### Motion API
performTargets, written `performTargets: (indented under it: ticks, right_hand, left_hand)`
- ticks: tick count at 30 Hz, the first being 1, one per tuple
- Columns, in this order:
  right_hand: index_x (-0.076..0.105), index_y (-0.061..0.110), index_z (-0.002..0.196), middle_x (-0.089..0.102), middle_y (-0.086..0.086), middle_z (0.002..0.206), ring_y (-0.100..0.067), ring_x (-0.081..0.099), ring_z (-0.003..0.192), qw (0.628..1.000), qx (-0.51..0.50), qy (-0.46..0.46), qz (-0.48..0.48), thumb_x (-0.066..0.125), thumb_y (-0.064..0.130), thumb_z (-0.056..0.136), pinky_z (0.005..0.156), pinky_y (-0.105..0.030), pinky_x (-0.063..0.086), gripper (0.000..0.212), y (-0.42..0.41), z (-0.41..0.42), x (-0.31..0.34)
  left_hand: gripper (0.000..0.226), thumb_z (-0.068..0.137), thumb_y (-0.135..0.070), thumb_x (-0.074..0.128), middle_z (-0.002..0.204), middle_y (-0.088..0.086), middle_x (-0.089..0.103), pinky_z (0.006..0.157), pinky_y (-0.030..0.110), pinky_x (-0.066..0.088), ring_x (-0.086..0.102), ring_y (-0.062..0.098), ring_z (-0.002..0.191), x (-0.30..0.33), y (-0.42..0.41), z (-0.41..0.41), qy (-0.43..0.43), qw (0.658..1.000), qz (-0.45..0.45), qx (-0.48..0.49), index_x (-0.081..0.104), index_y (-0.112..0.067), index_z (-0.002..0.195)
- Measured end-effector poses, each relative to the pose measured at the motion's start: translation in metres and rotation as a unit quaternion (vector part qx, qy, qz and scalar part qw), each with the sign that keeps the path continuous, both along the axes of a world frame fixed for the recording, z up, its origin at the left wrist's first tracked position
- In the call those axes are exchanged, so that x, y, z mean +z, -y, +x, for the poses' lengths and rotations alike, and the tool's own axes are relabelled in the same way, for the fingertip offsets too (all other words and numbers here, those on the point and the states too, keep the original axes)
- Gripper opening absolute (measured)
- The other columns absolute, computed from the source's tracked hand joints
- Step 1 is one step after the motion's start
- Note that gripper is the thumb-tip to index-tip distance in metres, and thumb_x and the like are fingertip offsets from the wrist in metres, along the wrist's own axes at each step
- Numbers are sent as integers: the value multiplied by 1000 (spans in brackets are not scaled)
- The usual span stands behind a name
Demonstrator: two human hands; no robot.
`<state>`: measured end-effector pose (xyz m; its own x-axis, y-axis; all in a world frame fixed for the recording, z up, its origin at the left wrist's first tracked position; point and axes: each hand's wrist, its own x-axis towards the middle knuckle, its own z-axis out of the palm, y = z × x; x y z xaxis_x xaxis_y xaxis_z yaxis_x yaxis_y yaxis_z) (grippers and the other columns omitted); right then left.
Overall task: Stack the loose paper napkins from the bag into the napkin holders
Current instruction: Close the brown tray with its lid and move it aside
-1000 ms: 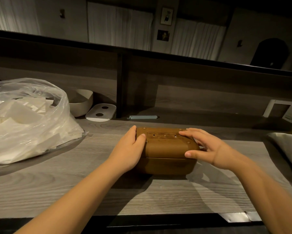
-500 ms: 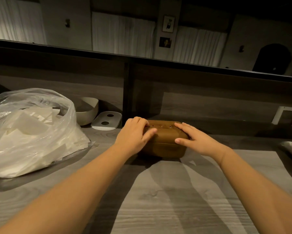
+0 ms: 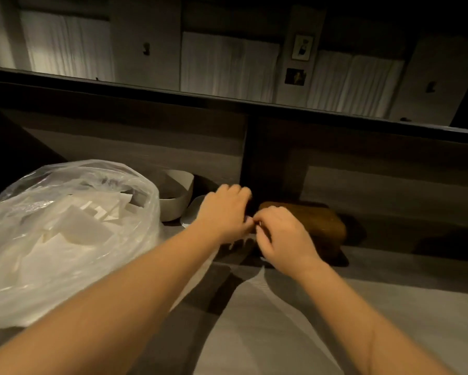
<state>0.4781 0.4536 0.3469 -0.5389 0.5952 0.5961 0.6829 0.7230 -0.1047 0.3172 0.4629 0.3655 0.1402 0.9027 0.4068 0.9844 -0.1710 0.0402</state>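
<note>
A brown closed napkin holder (image 3: pixel 316 223) sits far back on the grey wooden counter (image 3: pixel 281 320), close to the back panel. Both my hands are bunched at its left end, which they hide. My left hand (image 3: pixel 227 212) curls over that end with its fingertips out of sight. My right hand (image 3: pixel 284 236) has its fingers curled against the holder's near left corner, thumb close to the left hand. A clear plastic bag (image 3: pixel 65 226) full of loose white paper napkins (image 3: pixel 92 212) lies at the left.
A white bowl (image 3: pixel 178 196) and a flat white disc (image 3: pixel 191 216) stand behind the bag, left of my hands. A dark upright post (image 3: pixel 265 163) divides the back panel, under a raised black ledge (image 3: pixel 227 101).
The holder has gone from the counter's middle to the back, under the ledge. Both hands went with it and shifted from its two sides to its left end.
</note>
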Motion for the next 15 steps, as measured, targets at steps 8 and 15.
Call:
performTargets:
  ticks: [8, 15]
  right_hand:
    - [33, 13, 150, 31, -8, 157, -26, 29, 144, 954, -54, 73, -285, 44, 24, 101, 116, -38, 29, 51, -27, -120, -52]
    - [55, 6, 125, 41, -10, 133, -32, 50, 117, 970, -73, 112, -202, 43, 26, 100, 94, -36, 42, 34, -13, -114, -63]
  left_hand:
    - [58, 99, -38, 52, 148, 12, 37, 109, 38, 28, 33, 30, 135, 0, 1, -72, -247, 896, -245, 278, 35, -14, 148]
    - [45, 95, -34, 57, 139, 8, 45, 102, 38, 32, 35, 29, 128, 9, 5, -69, -241, 941, -101, 215, 52, -19, 137]
